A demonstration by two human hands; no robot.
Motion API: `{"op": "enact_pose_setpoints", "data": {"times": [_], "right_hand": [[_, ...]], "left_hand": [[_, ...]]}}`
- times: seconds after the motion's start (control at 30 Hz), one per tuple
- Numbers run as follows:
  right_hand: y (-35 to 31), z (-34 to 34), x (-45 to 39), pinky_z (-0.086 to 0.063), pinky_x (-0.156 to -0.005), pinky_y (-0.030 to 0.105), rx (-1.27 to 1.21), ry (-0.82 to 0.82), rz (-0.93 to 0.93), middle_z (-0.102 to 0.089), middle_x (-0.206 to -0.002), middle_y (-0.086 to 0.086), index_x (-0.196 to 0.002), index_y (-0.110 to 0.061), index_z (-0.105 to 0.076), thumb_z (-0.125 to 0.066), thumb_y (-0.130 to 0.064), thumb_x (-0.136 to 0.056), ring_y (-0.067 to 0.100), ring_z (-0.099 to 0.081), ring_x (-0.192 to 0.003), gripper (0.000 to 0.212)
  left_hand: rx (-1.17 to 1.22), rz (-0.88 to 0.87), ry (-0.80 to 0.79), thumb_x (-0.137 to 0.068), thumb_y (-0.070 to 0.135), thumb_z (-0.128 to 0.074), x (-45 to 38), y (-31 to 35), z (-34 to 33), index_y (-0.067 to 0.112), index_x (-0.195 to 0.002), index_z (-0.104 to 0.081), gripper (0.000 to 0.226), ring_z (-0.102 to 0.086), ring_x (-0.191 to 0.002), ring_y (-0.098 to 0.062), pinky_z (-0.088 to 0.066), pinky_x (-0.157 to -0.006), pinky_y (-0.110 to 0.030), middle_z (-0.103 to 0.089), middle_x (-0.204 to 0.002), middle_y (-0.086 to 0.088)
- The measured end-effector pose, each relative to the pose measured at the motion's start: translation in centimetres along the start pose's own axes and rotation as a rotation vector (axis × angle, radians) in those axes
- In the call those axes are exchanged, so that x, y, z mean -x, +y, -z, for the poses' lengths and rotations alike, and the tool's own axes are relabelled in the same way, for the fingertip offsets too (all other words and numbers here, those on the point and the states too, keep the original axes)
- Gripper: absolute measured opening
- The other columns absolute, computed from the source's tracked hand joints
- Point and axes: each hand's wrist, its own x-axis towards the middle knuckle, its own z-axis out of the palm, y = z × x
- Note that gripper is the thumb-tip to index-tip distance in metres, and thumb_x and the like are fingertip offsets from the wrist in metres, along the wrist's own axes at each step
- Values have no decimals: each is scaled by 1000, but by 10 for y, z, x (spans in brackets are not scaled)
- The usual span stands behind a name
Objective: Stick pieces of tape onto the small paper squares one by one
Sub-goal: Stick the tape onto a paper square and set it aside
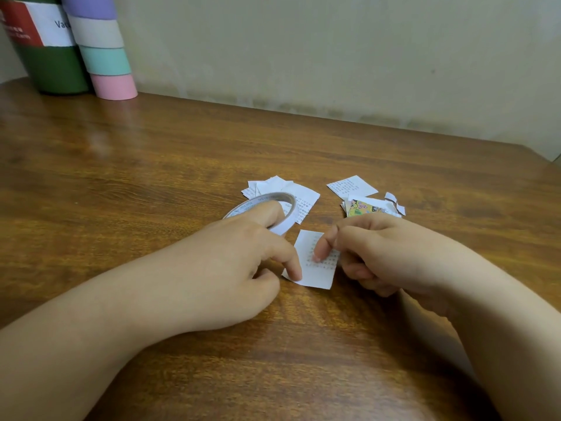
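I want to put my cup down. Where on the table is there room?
Bare wood lies left of the left hand, between it and the pink tube. More lies behind the paper piles, toward the wall. It is crowded around the tape roll, paper square and right hand.

Wooden table (pixel 151 165) bears paper squares (pixel 315 262), green canister (pixel 51 68), pastel cylinder (pixel 106 56).

Both forearms are bare to the frame edge; hands (pixel 239 268) seemingly without rings.
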Motion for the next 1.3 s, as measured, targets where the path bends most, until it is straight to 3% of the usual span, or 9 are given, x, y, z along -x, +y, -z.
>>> {"op": "enact_pose_setpoints", "data": {"times": [0.2, 0.37, 0.47, 0.57, 0.7, 0.83, 1.03, 1.17, 1.3], "right_hand": [[4, 0, -4, -26, -42, 23, 123, 81, 24, -43, -42, -10, -73, -23, -69, -42, -23, -91, 9, -34, -38, 32], [5, 1, -3, -27, -44, 24, 157, 70, 57, -44, -41, -10, -75, -24, -68, -41, -21, -90, 8, -34, -37, 31], [5, 2, -3, -28, -45, 24, 179, 70, 74, -46, -42, -10, -77, -26, -68, -40, -20, -89, 7, -35, -36, 31], [4, 3, -3, -29, -45, 24, 200, 77, 85, -47, -41, -11, -76, -28, -68, -38, -19, -89, 7, -34, -37, 34], [4, 4, -2, -30, -45, 23, 238, 103, 112, -47, -43, -9, -77, -28, -68, -37, -16, -90, 11, -34, -40, 35], [3, 3, -1, -30, -45, 23, 276, 109, 135, -47, -54, -1, -79, -29, -67, -37, -14, -90, 14, -34, -45, 35], [4, 3, 0, -29, -44, 23, 307, 108, 144, -47, -57, 1, -80, -29, -66, -37, -13, -89, 13, -34, -44, 34], [4, 3, -1, -29, -40, 22, 323, 114, 166, -46, -55, 1, -80, -29, -66, -37, -13, -89, 12, -33, -41, 34], [6, 4, -1, -27, -36, 16, 333, 126, 194, -43, -48, -7, -81, -30, -65, -37, -12, -89, 7, -32, -35, 34]], "left_hand": [[49, -49, -14, -64, 16, -47, -2, -4, -6, 31, -78, -70, 32, -44, -63, 24, -36, -54, -20, -63, -94, 12], [47, -40, 8, -61, 23, -43, -2, -8, -9, 42, -89, -64, 39, -48, -67, 10, -46, -59, -26, -62, -98, 16], [23, -64, -6, -63, 25, -42, -2, -11, -10, 49, -95, -68, 48, -44, -78, 22, -40, -64, -14, -58, -106, 20], [28, -88, -13, -65, 22, -41, -3, -13, -10, 46, -97, -70, 49, -39, -83, 31, -40, -68, -12, -60, -106, 16], [22, -79, 4, -64, 23, -42, -3, -14, -10, 47, -98, -69, 49, -44, -96, 22, -46, -75, -16, -61, -105, 17], [-25, -89, -4, -66, 30, -45, -2, -11, -9, 49, -104, -57, 44, -49, -91, 6, -47, -71, -24, -56, -102, 19], [-135, -153, -102, -76, 50, -31, -2, -6, -8, 56, -128, -40, 53, -36, -93, 13, -33, -72, -9, -34, -99, 19], [-155, -159, -89, -69, 60, -18, -3, -9, -11, 55, -128, -42, 64, -35, -96, 10, -31, -73, -9, -30, -100, 20], [-136, -142, -110, -75, 58, -28, -4, -7, -10, 58, -126, -44, 53, -33, -97, 12, -30, -73, -8, -30, -102, 23]]}}
